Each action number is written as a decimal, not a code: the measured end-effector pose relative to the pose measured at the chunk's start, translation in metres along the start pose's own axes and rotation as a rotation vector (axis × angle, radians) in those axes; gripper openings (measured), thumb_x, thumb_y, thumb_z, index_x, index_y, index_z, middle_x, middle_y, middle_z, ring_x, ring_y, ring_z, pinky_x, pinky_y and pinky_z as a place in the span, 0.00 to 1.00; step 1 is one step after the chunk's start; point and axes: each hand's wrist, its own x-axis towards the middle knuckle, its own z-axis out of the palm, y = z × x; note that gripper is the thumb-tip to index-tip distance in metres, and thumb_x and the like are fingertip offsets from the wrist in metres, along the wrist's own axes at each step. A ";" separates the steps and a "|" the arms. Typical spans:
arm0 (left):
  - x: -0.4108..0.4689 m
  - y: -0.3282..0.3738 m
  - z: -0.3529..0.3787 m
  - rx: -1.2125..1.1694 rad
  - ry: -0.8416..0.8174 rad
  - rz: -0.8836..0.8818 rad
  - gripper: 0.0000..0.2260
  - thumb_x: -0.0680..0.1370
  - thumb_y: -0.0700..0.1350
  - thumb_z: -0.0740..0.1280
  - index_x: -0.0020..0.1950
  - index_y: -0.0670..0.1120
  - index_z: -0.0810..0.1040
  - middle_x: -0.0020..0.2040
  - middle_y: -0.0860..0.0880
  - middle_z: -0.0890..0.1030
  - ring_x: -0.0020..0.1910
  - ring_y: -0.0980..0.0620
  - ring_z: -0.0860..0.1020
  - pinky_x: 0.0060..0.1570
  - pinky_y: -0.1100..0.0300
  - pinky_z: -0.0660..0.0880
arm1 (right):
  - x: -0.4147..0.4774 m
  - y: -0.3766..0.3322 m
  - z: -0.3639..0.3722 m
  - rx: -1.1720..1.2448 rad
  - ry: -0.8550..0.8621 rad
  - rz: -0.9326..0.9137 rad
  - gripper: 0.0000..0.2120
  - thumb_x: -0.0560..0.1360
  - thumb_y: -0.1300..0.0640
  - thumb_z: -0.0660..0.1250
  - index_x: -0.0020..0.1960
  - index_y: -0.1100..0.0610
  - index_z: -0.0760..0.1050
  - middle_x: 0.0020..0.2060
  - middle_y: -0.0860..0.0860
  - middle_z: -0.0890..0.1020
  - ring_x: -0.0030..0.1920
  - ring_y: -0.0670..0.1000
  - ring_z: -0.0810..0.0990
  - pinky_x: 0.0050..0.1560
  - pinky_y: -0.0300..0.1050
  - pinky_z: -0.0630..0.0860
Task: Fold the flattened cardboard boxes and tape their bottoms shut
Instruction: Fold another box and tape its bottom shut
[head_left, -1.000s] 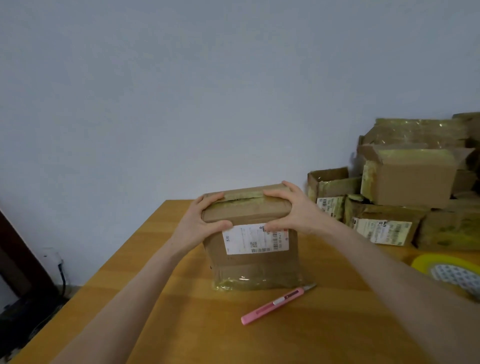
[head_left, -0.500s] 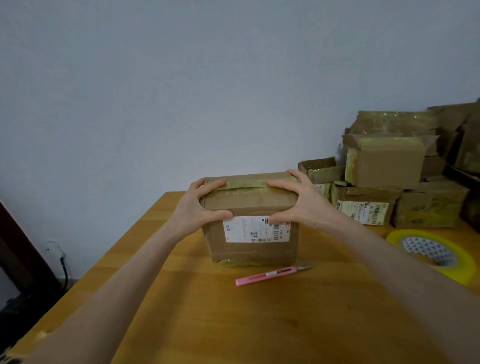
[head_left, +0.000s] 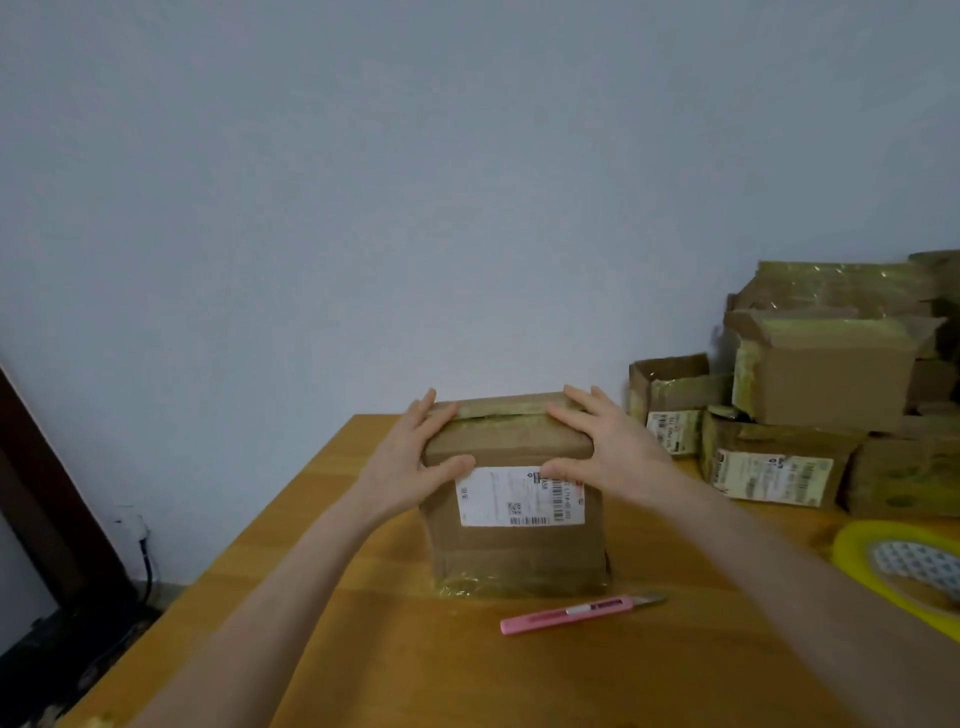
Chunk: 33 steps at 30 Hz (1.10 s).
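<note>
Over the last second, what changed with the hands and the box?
The left hand and right hand flattened: fingers that lay along the top of the box toward each other now point away from the person, at its two ends. Thumbs stay on the front face. Box still stands on the table, pink knife in front, tape roll at right.

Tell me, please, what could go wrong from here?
The pink knife lies before the box with its blade out; a forearm could catch it. The top flaps gape at the seam and may spring up when the left hand and right hand release for the tape roll.
</note>
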 end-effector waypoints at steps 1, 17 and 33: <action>0.003 0.006 0.001 0.187 0.017 0.049 0.38 0.70 0.70 0.55 0.76 0.54 0.58 0.78 0.53 0.51 0.77 0.54 0.49 0.74 0.52 0.49 | 0.002 -0.001 -0.001 -0.120 0.003 -0.045 0.39 0.70 0.33 0.63 0.75 0.47 0.56 0.76 0.44 0.54 0.76 0.49 0.46 0.73 0.51 0.51; 0.016 0.035 0.040 0.551 -0.158 0.187 0.32 0.78 0.65 0.54 0.78 0.52 0.50 0.78 0.55 0.50 0.77 0.55 0.50 0.75 0.54 0.50 | 0.001 -0.001 0.021 -0.282 -0.095 -0.119 0.36 0.76 0.38 0.58 0.76 0.55 0.52 0.76 0.50 0.53 0.76 0.48 0.51 0.73 0.43 0.49; 0.046 0.012 0.045 0.541 -0.193 0.030 0.37 0.66 0.78 0.51 0.73 0.68 0.51 0.78 0.54 0.50 0.77 0.47 0.49 0.70 0.39 0.53 | 0.014 0.024 0.033 -0.160 -0.111 -0.010 0.39 0.74 0.37 0.60 0.77 0.54 0.49 0.77 0.47 0.48 0.76 0.47 0.44 0.73 0.49 0.50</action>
